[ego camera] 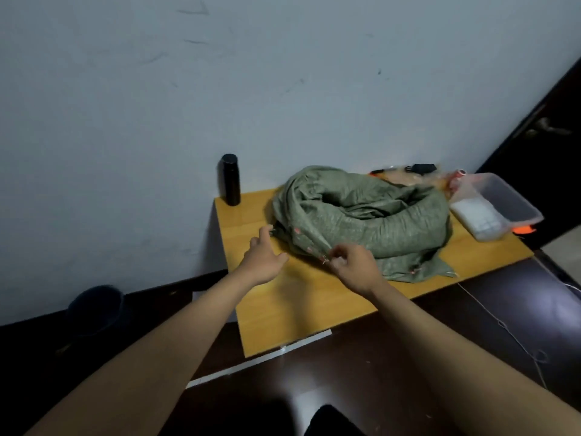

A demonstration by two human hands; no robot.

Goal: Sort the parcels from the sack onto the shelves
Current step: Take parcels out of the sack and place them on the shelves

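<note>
Green woven cloth marks the sack (361,215), which is seen slumped in a rumpled heap at the centre of the frame, on the far half of a yellow wooden table (295,303). Its stitched edge is turned toward the lower centre of the frame, and that edge is being worked at by both hands. The right hand (355,267) is curled over the seam, its fingertips pinching what appears to be a thread or small fastener at the hem; exactly what is pinched cannot be told. The left hand (264,259) is loosely spread at the left corner of the sack, its fingertips touching the cloth there, with nothing clearly gripped. The task is judged to be at its very start: the sack is not yet opened, no parcel is seen outside it, and no shelf lies within the frame, so all the sorting is left to be done. How many parcels are held inside cannot be counted, since the cloth hides them. By count, one sack, one table and two hands are seen. One black flask (230,180) stands upright at the far left corner of the table, well apart from the sack. One clear plastic tub (500,206) sits just beside the sack at centre right. Some small items behind the sack are too blurred to be named.
</note>
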